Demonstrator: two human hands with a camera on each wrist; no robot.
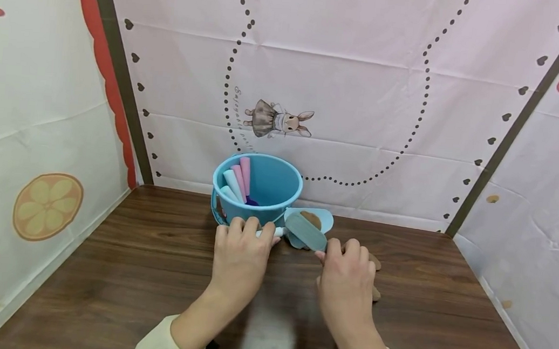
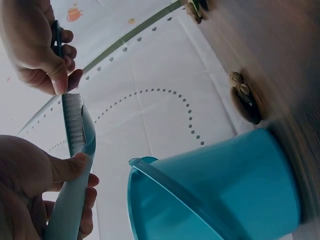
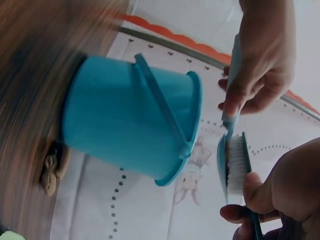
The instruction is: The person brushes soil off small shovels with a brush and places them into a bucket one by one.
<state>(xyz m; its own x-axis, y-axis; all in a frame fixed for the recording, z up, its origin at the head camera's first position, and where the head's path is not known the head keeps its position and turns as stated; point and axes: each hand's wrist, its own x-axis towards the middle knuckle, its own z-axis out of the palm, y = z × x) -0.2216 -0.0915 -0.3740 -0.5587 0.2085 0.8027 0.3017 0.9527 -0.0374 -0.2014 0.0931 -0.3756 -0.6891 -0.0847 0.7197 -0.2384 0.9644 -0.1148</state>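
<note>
Hands, two, gripping one brush, one probable shovel

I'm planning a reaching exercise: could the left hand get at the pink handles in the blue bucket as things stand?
Probably not without letting go: the left hand grips a light-blue handle. Otherwise the way looks free: the pink handles lean inside the open bucket.
</note>
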